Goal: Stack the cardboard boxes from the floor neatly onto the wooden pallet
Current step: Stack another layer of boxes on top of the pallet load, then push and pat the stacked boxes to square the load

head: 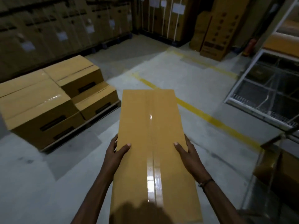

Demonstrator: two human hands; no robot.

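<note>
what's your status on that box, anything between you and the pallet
Left hand and right hand grip the long taped box, thumbs on top. Pallet ahead left, already stacked. Bare floor between.

Both arms extended forward, left hand and right hand clasp opposite sides, thumbs lying on top.
</note>
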